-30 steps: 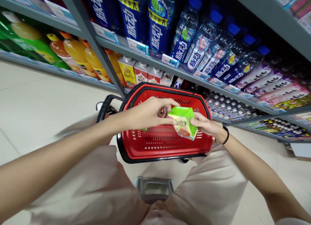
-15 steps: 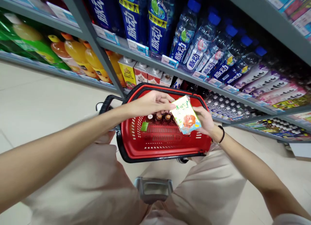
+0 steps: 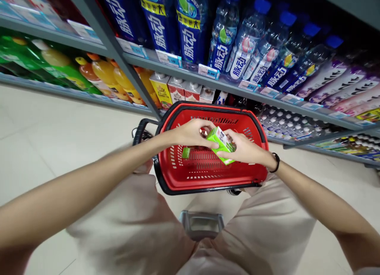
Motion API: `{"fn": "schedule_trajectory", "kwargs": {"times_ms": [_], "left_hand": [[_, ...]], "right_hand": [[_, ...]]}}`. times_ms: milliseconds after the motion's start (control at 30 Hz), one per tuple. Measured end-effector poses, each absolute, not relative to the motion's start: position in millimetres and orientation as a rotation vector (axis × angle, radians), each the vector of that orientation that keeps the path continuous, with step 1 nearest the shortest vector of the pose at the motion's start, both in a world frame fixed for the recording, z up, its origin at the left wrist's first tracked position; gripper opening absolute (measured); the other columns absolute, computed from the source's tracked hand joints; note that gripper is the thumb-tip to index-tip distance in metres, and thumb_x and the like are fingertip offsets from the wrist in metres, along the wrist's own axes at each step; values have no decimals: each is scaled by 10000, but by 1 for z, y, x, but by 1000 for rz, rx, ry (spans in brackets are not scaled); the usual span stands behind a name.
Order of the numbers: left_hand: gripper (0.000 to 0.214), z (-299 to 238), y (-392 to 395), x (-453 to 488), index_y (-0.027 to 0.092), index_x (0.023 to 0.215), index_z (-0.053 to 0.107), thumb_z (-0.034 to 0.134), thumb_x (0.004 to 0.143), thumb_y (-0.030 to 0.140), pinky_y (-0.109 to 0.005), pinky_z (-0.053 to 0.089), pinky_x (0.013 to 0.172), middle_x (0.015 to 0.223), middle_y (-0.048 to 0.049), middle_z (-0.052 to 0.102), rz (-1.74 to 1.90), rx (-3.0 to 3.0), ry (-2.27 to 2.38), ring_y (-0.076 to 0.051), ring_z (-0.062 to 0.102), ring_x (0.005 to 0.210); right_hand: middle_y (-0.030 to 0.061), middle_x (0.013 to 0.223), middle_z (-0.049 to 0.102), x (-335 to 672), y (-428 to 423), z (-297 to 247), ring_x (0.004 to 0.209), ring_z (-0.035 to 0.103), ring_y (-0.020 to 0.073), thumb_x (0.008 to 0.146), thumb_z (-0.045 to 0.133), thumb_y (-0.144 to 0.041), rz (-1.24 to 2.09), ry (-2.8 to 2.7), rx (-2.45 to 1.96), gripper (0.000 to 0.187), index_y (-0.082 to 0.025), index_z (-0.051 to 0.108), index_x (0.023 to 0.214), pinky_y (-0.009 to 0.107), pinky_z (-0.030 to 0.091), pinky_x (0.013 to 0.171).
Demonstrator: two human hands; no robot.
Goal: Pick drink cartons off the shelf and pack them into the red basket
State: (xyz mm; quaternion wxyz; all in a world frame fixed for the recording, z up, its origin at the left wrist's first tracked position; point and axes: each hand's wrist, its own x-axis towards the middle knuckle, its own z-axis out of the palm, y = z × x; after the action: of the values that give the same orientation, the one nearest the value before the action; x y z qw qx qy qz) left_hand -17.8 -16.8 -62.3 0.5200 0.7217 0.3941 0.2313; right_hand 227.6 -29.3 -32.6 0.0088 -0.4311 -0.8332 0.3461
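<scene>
Both my hands hold a small green drink carton (image 3: 222, 144) over a red shopping basket (image 3: 178, 176) on the floor in front of my knees. My left hand (image 3: 191, 133) pinches the carton's upper left end with closed fingers. My right hand (image 3: 245, 149) grips its right side, fingers wrapped round it; a black band sits on that wrist. Inside the basket lie a small green item (image 3: 185, 152) and several small bottles, mostly hidden behind my hands.
Grey store shelves (image 3: 184, 71) stand just behind the basket, with blue-labelled water bottles (image 3: 237, 49), orange juice bottles (image 3: 103, 75) and cartons (image 3: 176, 91). The basket's black handle (image 3: 139, 132) sticks out to the left. A grey pull handle (image 3: 202, 223) lies between my legs. Pale tiled floor spreads left.
The carton has been turned from its printed face back to its green side and lowered slightly toward the basket. Both hands stayed on it. My view shifted a little to the left.
</scene>
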Motion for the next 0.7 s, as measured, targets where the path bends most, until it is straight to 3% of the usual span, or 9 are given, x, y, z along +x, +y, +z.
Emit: {"fn": "schedule_trajectory", "kwargs": {"times_ms": [100,200,300,400,467,567,700], "left_hand": [[610,-97,-17,-8,125,1097,685,887,674,514,-264,514,691,937,-39,739,457,1754,960,-170,678,793],[691,-139,-18,2,121,1206,642,867,700,535,-271,524,707,996,-60,747,158,2030,1135,-195,703,836],[686,-176,-19,8,107,1229,637,875,694,464,-296,543,796,1149,-129,738,-149,2255,1162,-253,717,978],[709,-206,-22,12,43,1228,647,918,635,322,-369,559,851,1231,-228,699,-354,2331,1139,-323,712,1030],[643,-224,-26,14,44,1257,643,891,713,282,-425,565,913,1266,-227,681,-487,2362,1144,-315,701,1057],[426,-248,-31,16,108,1254,653,764,913,339,-470,570,973,1263,-147,678,-639,2361,1197,-260,682,1083],[353,-274,-35,16,116,1217,666,693,982,379,-464,576,981,1238,-131,678,-749,2344,1269,-253,668,1124]], "right_hand": [[209,1210,716,224,-28,-28,1055,716,356,932,696,-591,835,-3110,-1545,613,-103,606,1293,393,538,845],[243,1236,720,226,-27,-27,1132,720,375,1036,578,-470,902,-3408,-1709,461,-65,705,1216,392,547,891],[237,1271,717,231,-25,-29,1172,714,371,1049,556,-459,1030,-3444,-1797,468,-60,738,1213,390,560,912],[245,1336,686,236,-22,-29,1218,695,360,1061,540,-411,914,-3425,-1689,451,-57,710,1281,391,548,975],[243,1348,680,237,-21,-28,1231,690,357,1060,541,-394,882,-3410,-1636,444,-59,701,1302,387,542,1001],[249,1310,694,238,-22,-25,1215,699,371,1054,543,-403,971,-3392,-1624,461,-46,717,1289,401,553,989],[261,1264,710,238,-24,-20,1198,705,379,1059,539,-385,1011,-3377,-1611,459,-28,734,1273,411,566,960]]}}
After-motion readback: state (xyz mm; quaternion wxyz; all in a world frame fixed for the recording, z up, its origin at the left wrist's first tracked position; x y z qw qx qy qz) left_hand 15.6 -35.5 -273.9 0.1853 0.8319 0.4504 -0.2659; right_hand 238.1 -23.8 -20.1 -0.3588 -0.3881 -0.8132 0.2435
